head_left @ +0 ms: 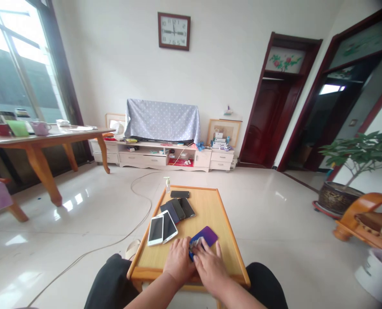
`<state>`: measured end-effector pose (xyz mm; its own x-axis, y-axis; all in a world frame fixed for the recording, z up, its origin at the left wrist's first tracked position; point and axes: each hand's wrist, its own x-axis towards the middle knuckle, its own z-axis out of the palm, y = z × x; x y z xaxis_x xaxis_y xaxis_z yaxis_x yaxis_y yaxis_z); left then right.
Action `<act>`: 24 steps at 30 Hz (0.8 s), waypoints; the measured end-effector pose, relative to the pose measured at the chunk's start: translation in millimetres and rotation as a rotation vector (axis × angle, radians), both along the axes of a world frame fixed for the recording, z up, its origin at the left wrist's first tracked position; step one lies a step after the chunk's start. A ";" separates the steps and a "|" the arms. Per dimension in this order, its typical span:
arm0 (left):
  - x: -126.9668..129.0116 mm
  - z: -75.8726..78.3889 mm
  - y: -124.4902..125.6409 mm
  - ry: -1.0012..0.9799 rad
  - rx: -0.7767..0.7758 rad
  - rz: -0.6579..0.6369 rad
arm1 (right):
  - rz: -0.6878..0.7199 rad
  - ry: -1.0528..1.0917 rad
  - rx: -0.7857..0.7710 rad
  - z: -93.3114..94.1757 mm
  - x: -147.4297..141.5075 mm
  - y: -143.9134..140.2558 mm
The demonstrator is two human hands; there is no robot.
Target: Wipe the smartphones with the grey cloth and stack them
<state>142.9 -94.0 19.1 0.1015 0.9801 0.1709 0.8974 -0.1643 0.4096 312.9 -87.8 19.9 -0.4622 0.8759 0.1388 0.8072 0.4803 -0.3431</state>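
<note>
A small wooden table (210,206) stands between my knees. Both hands rest at its near edge on a purple-blue phone (206,234). My left hand (178,259) lies on the phone's near left end, fingers together. My right hand (210,264) presses down beside it, and a small grey wad (195,243) shows between the fingers of the two hands. Several other phones lie in an overlapping row to the left: two white ones (162,228), three dark ones (178,209), and a black one (180,194) at the far end.
A small clear bottle (167,183) stands on the floor by the table's far left corner. A cable (113,244) runs across the tiled floor on the left. A wooden dining table (43,141) is at left, a potted plant (345,189) and wooden chair (368,219) at right.
</note>
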 end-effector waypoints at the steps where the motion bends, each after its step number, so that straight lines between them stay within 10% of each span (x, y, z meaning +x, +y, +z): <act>1: -0.3 -0.1 -0.6 0.003 -0.002 0.003 | -0.013 -0.006 -0.002 1.1 2.1 2.5; 6: -0.7 0.3 -3.1 -0.005 0.014 0.002 | -0.297 -0.063 0.000 14.8 16.8 26.2; 12: -1.4 -3.8 -5.6 -0.042 0.043 0.010 | 0.001 -0.013 -0.017 10.0 -11.5 4.9; 24: -2.7 13.1 18.3 0.013 -0.253 0.141 | -0.267 -0.052 -0.141 3.5 27.3 28.4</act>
